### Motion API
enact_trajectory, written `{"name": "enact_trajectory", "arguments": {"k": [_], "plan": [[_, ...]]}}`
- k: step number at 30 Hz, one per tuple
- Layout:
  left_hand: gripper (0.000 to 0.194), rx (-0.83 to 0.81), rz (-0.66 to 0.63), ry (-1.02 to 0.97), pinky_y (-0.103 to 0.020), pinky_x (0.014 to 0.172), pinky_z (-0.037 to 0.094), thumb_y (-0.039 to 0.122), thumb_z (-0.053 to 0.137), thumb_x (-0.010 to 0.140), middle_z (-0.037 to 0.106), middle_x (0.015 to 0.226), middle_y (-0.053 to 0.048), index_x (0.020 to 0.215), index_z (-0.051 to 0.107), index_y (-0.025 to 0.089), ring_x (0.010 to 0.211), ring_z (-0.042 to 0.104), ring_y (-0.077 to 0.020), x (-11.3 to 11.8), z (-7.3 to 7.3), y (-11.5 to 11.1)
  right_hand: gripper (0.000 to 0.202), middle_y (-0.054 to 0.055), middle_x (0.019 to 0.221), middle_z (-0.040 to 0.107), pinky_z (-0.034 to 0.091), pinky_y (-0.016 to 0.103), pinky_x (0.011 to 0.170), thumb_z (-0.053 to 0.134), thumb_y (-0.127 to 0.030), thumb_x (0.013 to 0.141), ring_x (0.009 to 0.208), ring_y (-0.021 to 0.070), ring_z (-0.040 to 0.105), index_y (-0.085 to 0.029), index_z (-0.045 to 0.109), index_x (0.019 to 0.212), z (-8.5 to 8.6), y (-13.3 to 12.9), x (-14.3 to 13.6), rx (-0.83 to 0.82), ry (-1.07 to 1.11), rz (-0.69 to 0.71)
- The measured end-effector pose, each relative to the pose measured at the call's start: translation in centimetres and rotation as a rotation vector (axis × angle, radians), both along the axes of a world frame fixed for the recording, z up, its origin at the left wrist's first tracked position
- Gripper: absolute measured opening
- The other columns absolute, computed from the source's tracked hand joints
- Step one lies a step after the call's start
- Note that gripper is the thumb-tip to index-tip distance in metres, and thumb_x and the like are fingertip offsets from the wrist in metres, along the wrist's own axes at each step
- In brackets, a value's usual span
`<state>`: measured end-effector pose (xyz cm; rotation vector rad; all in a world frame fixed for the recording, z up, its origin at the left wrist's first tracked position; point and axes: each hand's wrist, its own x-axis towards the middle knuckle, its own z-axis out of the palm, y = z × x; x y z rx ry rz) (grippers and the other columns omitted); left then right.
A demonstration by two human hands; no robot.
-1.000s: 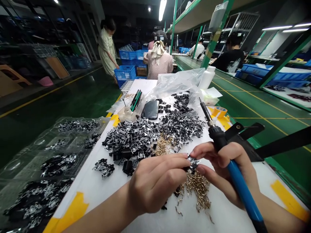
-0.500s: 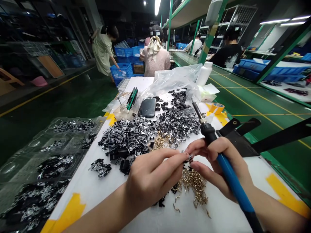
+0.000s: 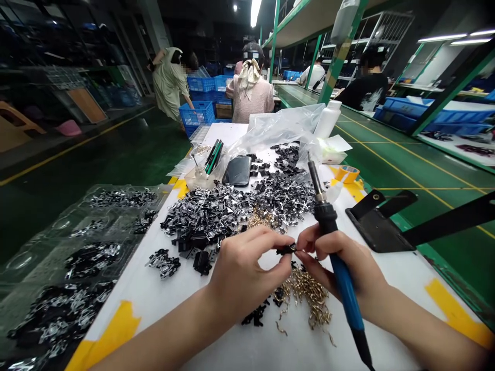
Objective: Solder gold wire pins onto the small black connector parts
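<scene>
My left hand [image 3: 245, 275] pinches a small black clip-like part [image 3: 285, 250] between thumb and fingertips above the white tabletop. My right hand [image 3: 344, 257] is closed around a blue-handled soldering iron [image 3: 344, 286], its metal tip pointing up and away. The thumb and forefinger of that hand also meet at the right end of the black part; whether they hold a tiny piece there is hidden. Below my hands lies a pile of small gold-coloured curved pins [image 3: 309, 293]. A large heap of black and silver clips [image 3: 209, 214] spreads beyond my left hand.
Clear trays [image 3: 127, 247] of parts lie at the left. Farther back are a phone [image 3: 237, 170], green pens [image 3: 214, 157], a plastic bag [image 3: 274, 129], a white bottle [image 3: 328, 119] and a tape roll [image 3: 347, 174]. A black metal bracket [image 3: 381, 226] stands right. Several people are beyond.
My left fingers have spread into a wider pinch, bringing the black part into clearer view. My right hand has shifted slightly left and the iron stands more upright.
</scene>
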<state>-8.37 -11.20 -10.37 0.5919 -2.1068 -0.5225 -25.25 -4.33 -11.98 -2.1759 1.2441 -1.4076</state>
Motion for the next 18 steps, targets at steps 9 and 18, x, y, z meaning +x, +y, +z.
{"name": "enact_trajectory", "arguments": {"k": [9,18], "plan": [[0.018,0.019,0.057,0.015,-0.012,0.055,0.047,0.013,0.059,0.065,0.065,0.071,0.004,0.079,0.068,0.020,0.063,0.060,-0.0016,0.3,-0.2,0.4,0.015,0.005,0.088,0.054,0.047,0.022,0.062,0.046,-0.006,0.083,0.074,0.0125,0.056,-0.020,0.039,0.082,-1.8,-0.1,0.1,-0.068,0.103,-0.032],[0.019,0.215,0.032,-0.002,-0.013,0.059,0.050,0.016,0.059,0.066,0.067,0.072,0.000,0.082,0.070,0.020,0.065,0.061,-0.0035,0.3,0.8,0.4,0.016,0.005,0.090,0.056,0.050,0.024,0.068,0.050,-0.011,0.085,0.078,0.0132,0.059,-0.020,0.038,0.083,-0.2,0.1,-0.4,-0.083,0.106,-0.015]]}}
